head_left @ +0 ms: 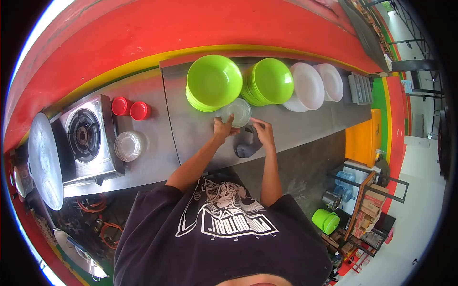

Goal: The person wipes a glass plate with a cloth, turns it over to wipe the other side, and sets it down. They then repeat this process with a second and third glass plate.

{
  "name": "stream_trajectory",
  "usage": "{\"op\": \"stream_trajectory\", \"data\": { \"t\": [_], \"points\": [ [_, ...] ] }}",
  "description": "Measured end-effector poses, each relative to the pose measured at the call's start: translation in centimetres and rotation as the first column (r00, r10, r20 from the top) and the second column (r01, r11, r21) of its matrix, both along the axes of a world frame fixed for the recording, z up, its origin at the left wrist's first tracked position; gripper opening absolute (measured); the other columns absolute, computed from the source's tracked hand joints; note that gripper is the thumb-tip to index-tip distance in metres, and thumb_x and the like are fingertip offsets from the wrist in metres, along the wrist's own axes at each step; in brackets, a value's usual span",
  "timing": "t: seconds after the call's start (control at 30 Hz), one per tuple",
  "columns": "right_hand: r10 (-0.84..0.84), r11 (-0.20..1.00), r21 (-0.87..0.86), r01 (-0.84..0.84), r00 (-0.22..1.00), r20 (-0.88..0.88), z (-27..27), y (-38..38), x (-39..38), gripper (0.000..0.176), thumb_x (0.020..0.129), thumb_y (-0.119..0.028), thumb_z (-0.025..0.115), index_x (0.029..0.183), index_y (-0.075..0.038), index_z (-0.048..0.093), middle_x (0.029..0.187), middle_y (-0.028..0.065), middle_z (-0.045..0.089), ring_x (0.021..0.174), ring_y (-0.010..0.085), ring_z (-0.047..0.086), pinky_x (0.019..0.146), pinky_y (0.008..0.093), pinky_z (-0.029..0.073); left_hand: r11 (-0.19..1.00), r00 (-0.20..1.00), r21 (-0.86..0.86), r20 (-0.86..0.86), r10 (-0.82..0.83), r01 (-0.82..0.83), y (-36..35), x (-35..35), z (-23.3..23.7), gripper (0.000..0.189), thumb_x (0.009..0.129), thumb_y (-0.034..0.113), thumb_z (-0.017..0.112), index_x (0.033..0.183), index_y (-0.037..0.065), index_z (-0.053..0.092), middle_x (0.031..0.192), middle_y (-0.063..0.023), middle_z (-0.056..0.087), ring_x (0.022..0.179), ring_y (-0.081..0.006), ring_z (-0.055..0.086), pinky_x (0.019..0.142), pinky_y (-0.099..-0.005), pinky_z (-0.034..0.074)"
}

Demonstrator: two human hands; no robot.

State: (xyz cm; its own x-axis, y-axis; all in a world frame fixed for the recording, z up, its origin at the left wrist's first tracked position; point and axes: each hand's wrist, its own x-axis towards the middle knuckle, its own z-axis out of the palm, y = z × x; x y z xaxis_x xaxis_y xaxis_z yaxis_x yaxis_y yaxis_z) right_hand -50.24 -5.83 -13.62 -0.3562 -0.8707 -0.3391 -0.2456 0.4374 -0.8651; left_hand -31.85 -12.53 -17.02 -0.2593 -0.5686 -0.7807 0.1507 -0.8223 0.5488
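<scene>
A clear glass bowl [241,110] is held over the steel counter, just in front of the green bowls. My left hand [224,128] grips its near left edge, thumb and fingers closed round the side. My right hand [264,133] is at the bowl's right side, fingers bent, with a dark grey cloth [248,144] bunched in it and hanging toward the counter's front edge. Behind the glass bowl stand a tall stack of large green bowls [214,81] and a second green stack [272,81].
White plates [307,86] stand in stacks to the right, before a grey slotted rack [360,89]. On the left are two red cups [140,110], stacked clear bowls [128,146] and a gas stove [88,138]. A large metal lid [44,162] leans beyond it.
</scene>
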Motion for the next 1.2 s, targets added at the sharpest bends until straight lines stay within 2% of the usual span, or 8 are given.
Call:
{"op": "stream_trajectory", "data": {
  "t": [0.27,0.37,0.5,0.6,0.7,0.8,0.97,1.2],
  "points": [
    [-0.061,0.996,0.074,0.051,0.989,0.133,-1.8,2.1,0.3,0.035,0.094,-0.011,0.06,0.126,0.001,0.068,0.101,0.0091,0.07,0.088,0.0131,0.062,0.081,0.0266,0.05,0.999,0.999,-0.028,0.001,0.039,-0.039,0.2,-0.4,-1.5,0.077,0.094,0.036,0.072,0.132,-0.007,0.019,0.089,-0.0268,0.07,0.067,-0.0306,0.074,0.054,-0.0357,0.062],
    [-0.088,0.995,0.064,0.078,0.984,0.156,-2.4,2.0,1.9,0.04,0.095,-0.013,0.061,0.132,0.001,0.064,0.104,0.011,0.07,0.092,0.0146,0.063,0.084,0.0269,0.05,0.999,1.0,-0.04,0.024,0.001,0.0,0.1,-0.4,-1.6,0.101,0.092,0.043,0.073,0.143,-0.013,0.006,0.091,-0.0291,0.069,0.073,-0.0305,0.075,0.059,-0.0358,0.062],
    [-0.134,0.991,0.022,0.134,0.991,0.001,-3.7,1.9,3.9,0.035,0.098,-0.019,0.062,0.124,0.004,0.064,0.108,0.0129,0.07,0.104,0.0188,0.063,0.094,0.0301,0.047,0.998,0.997,-0.058,0.075,-0.01,0.015,0.1,0.0,-0.6,0.097,0.091,0.045,0.074,0.141,-0.012,0.013,0.089,-0.0268,0.07,0.072,-0.0284,0.075,0.056,-0.0334,0.061],
    [-0.409,0.913,0.063,0.404,0.901,0.142,-3.1,2.8,6.6,0.038,0.099,-0.024,0.062,0.123,0.005,0.062,0.115,0.0141,0.067,0.11,0.0205,0.06,0.099,0.0327,0.044,0.996,0.996,-0.091,0.083,-0.007,0.015,0.5,1.1,-0.2,0.088,0.091,0.044,0.074,0.138,-0.011,0.023,0.088,-0.0236,0.071,0.066,-0.0254,0.073,0.053,-0.0325,0.059],
    [-0.25,0.967,-0.049,0.249,0.968,0.004,-5.8,4.4,9.1,0.054,0.096,-0.029,0.067,0.134,0.006,0.053,0.126,0.0182,0.06,0.116,0.0257,0.057,0.101,0.0366,0.044,0.984,0.996,-0.165,0.064,-0.06,0.07,1.5,4.5,-1.4,0.083,0.093,0.047,0.07,0.138,-0.009,0.029,0.088,-0.0208,0.073,0.065,-0.0231,0.072,0.056,-0.0325,0.058],
    [0.088,0.984,-0.098,-0.149,0.883,-0.462,-7.8,6.1,11.5,0.07,0.089,-0.031,0.074,0.142,0.004,0.044,0.132,0.0232,0.049,0.119,0.0378,0.054,0.102,0.0452,0.044,0.969,0.997,-0.246,0.073,0.006,0.012,3.6,10.5,-2.9,0.071,0.095,0.049,0.066,0.132,-0.006,0.04,0.088,-0.0182,0.073,0.064,-0.0214,0.071,0.058,-0.0329,0.058],
    [0.341,0.912,-0.046,-0.407,0.819,-0.462,-6.7,4.2,17.8,0.072,0.084,-0.023,0.076,0.143,0.001,0.042,0.127,0.0235,0.047,0.118,0.0426,0.051,0.101,0.0466,0.044,0.871,0.848,-0.187,0.211,0.487,-0.454,9.4,26.3,-3.0,0.066,0.094,0.05,0.067,0.124,-0.005,0.046,0.091,-0.013,0.067,0.068,-0.018,0.067,0.06,-0.0319,0.056],
    [0.379,0.854,-0.091,-0.512,0.733,-0.565,-6.6,2.6,23.8,0.069,0.082,-0.019,0.075,0.141,-0.002,0.046,0.122,0.0211,0.049,0.114,0.04,0.053,0.098,0.0456,0.046,0.782,0.638,-0.352,0.453,0.623,-0.514,11.6,35.3,0.7,0.065,0.092,0.058,0.067,0.105,-0.006,0.058,0.084,-0.0114,0.066,0.064,-0.0166,0.066,0.057,-0.0301,0.053]
  ]
}}
